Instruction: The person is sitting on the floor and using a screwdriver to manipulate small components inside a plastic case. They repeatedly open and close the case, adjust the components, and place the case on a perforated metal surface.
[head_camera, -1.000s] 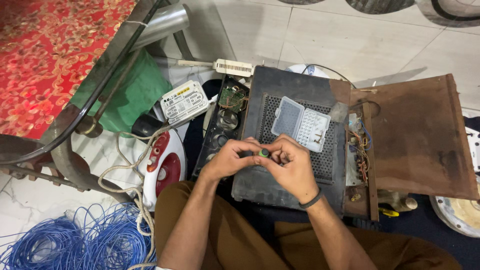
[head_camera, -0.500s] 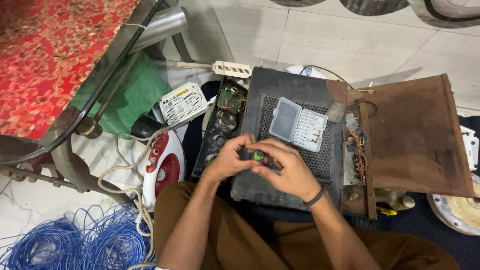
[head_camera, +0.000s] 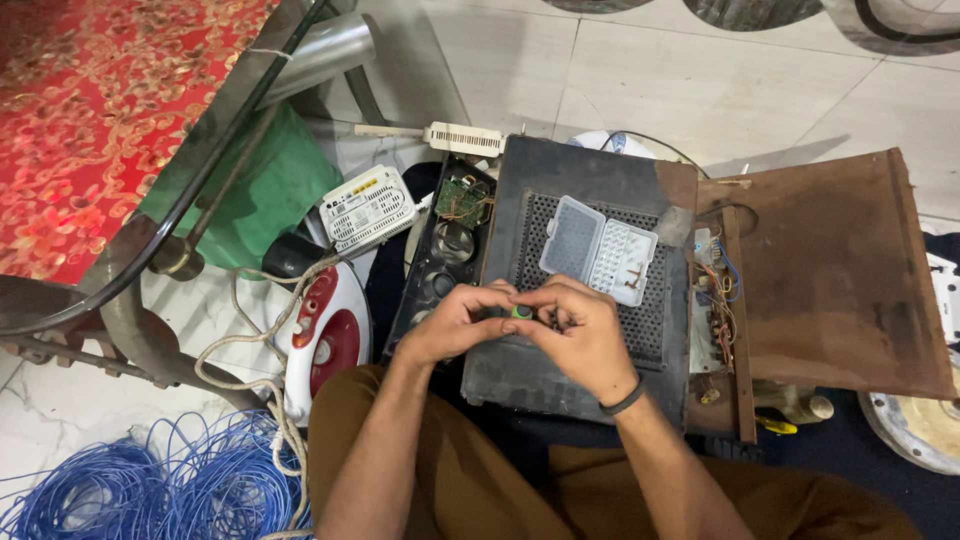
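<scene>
The small green part (head_camera: 521, 312) sits pinched between the fingertips of both your hands, just above the near edge of the black perforated case (head_camera: 585, 300). Your left hand (head_camera: 455, 325) closes on it from the left with thumb and forefinger, and your right hand (head_camera: 580, 335) curls over it from the right, so most of the part is hidden; only a round green face shows. Whether your right hand also holds a tool I cannot tell.

Judging by its size, the part is very light and stiff, probably smooth enough to slip, and it would be easy to lose among the clutter if it dropped. Grip it by its sides with the fingertips, not by the green face, and keep it over the case so a slip lands on the flat grille.

A dark band (head_camera: 624, 400) circles your right wrist. Beyond your hands, a clear plastic compartment box (head_camera: 598, 250) lies open on the case, with 1 or 2 tiny pieces in its cells. To the left, an opened chassis with a circuit board (head_camera: 462, 200) leans against the case; to the right a brown rusty panel (head_camera: 830, 270) lies swung open, with exposed wiring (head_camera: 712, 290) along its inner edge. Farther left lie a red and white clothes iron (head_camera: 330, 335), a white vented box (head_camera: 368, 207) and blue wire coils (head_camera: 120, 490).
</scene>
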